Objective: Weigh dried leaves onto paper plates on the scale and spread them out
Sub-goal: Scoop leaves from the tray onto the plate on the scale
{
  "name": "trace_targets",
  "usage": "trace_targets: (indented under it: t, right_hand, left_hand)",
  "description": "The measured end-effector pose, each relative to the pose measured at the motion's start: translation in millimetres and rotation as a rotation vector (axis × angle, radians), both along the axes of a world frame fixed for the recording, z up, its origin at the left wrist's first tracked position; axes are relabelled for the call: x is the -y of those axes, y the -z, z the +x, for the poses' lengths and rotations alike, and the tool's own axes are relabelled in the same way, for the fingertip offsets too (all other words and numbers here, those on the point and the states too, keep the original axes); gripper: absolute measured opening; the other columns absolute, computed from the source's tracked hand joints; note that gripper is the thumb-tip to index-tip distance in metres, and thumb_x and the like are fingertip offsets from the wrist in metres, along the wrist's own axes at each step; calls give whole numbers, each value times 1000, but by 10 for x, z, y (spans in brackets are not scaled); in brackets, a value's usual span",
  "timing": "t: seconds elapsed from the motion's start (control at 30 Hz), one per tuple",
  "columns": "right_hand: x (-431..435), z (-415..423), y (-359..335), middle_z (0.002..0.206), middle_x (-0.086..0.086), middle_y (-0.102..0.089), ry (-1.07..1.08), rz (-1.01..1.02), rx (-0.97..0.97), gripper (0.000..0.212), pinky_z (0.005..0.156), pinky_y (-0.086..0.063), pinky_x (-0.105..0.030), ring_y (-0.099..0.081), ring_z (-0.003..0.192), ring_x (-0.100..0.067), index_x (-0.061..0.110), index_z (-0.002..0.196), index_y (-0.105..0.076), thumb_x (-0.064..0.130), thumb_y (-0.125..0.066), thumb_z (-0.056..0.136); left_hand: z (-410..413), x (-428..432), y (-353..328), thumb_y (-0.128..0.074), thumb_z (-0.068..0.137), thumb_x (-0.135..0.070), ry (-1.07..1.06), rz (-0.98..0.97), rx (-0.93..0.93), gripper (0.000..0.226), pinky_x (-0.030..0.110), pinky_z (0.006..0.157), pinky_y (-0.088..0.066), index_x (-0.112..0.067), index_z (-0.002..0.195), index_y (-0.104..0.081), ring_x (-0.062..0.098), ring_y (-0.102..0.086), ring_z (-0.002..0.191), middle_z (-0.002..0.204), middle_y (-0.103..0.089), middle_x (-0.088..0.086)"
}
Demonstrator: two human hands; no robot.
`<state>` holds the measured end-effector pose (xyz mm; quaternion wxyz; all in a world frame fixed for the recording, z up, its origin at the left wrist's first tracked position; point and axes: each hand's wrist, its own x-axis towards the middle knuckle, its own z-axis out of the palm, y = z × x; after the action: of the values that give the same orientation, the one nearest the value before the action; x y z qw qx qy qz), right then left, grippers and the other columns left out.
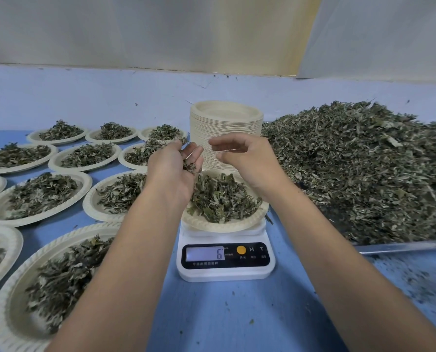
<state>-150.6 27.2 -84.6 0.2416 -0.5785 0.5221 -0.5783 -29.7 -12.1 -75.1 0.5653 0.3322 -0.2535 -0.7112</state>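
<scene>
Few leaves (190, 167) in L fingers (195, 151), over plate (212, 226).

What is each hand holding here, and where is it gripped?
The left hand cups a clump of dried green leaves in its curled fingers. The right hand seems to pinch a thin pale stalk between thumb and fingers.

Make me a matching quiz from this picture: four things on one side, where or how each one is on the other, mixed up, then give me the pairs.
Things
1. left hand
2. stack of empty paper plates
3. heap of dried leaves
4. scale display

Places or states
A. lies on the metal tray, right side
B. reads 6
C. grips a clump of leaves above the plate on the scale
D. stands behind the scale

Pairs: 1-C, 2-D, 3-A, 4-B.
</scene>
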Motion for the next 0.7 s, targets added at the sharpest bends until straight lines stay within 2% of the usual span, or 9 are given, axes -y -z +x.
trace_targets:
  t: [0.1,0.17,0.27,0.33,0.4,0.47,0.57,0.63,0.7]
  right_hand:
    - [-33,60,-28,80,3,-69,-69,-24,49,17,73,-49,-13,-63,76,1,14,91,-70,-1,-68,82]
    - [-63,103,-53,76,5,-70,-128,-35,64,14,65,-46,-9,-63,67,5,10,94,-70,3,-70,82]
    - [-73,168,-71,82,-3,-68,-165,-32,56,18,67,-51,-14,-64,68,-3,10,95,-69,1,-72,79]
    - [-57,199,-66,81,-2,-66,-144,-33,58,22,71,-53,-17,-62,68,-7,13,91,-66,-3,-73,77]
    - [-38,215,-57,77,1,-66,-116,-33,51,22,73,-53,-19,-63,68,-5,13,87,-65,-5,-73,76]
    - [-23,216,-44,74,3,-67,-94,-31,24,23,75,-54,-23,-63,67,-4,15,82,-64,-5,-72,76]
    - [-3,203,-30,71,1,-67,-59,-45,11,25,78,-56,-34,-63,67,-10,19,76,-65,-5,-71,76]
    - [5,193,-31,72,-1,-67,-37,-47,7,25,80,-56,-41,-63,69,-15,20,73,-66,-4,-71,76]
    - [12,177,-33,71,-2,-68,0,-40,-4,26,80,-56,-44,-63,69,-15,22,70,-66,-3,-72,75]
  left_hand:
    - [-30,-9,-1,-39,101,-10,30,-13,17,12,26,69,-50,-8,100,-50,15,-58,66,78,-58,6]
    - [-52,-27,-7,-40,100,-9,43,-28,27,13,25,61,-46,-6,96,-52,15,-53,64,77,-56,7]
    - [-86,-54,-27,-40,101,-11,58,-56,51,19,24,58,-49,-3,109,-55,18,-61,79,93,-63,11]
    - [-106,-76,-44,-39,101,-12,58,-87,56,18,23,56,-46,-5,111,-53,20,-60,78,91,-61,10]
    - [-125,-102,-61,-40,100,-11,44,-132,106,12,30,64,-44,-7,100,-52,26,-58,82,95,-60,15]
    - [-143,-140,-68,-40,100,-8,33,-187,152,14,42,81,-49,-10,90,-50,31,-59,91,102,-60,21]
    - [-142,-178,-83,-39,100,-7,39,-249,157,18,49,94,-47,-10,85,-48,30,-61,87,93,-60,19]
    - [-124,-169,-90,-39,100,-8,24,-278,165,20,44,86,-52,-10,83,-48,29,-61,83,85,-58,13]
    - [-97,-150,-89,-38,101,-9,-2,-288,187,22,33,66,-54,-11,82,-48,24,-59,77,82,-57,10]
